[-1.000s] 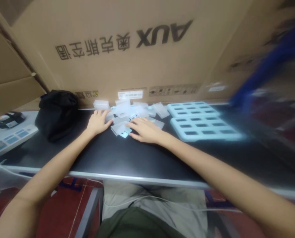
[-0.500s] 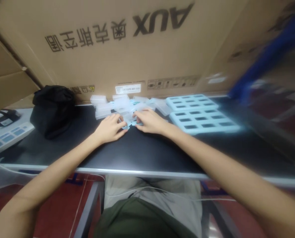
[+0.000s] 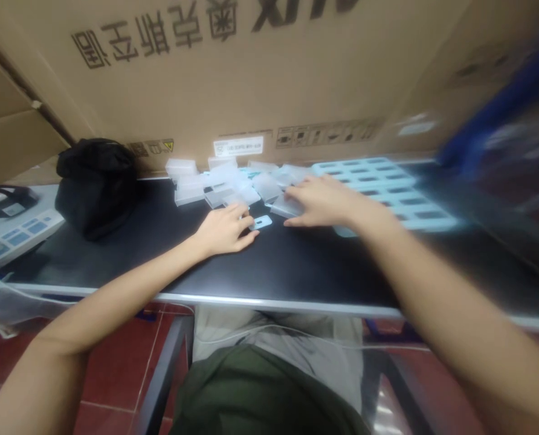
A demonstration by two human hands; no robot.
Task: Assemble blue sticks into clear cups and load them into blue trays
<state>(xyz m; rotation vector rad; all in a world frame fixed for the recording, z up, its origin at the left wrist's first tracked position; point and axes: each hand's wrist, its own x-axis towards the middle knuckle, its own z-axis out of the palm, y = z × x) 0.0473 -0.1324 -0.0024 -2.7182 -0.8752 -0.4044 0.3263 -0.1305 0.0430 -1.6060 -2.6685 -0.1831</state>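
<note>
My left hand [image 3: 226,231] is closed, thumb and fingers pinching one end of a small flat light-blue piece with a dark slot [image 3: 263,222] just above the black table. My right hand [image 3: 326,200] reaches over the tabletop with thumb and fingers apart, holding nothing that I can see. Its fingertips are by a translucent plastic box [image 3: 284,207], and I cannot tell whether they touch it. Several more such boxes [image 3: 189,190] lie in a loose heap behind both hands. Bits of light blue show among them.
Two light-blue trays with rectangular openings [image 3: 426,214] lie at the right, partly behind my right arm. A black cloth bundle [image 3: 95,187] sits at the left beside a white-and-blue device [image 3: 27,232]. A big cardboard box [image 3: 251,84] walls off the table's back.
My right hand has left the light-blue piece and moved right, fingers spreading. My left hand has shifted slightly right and still pinches the piece. The view has tilted down a little.
</note>
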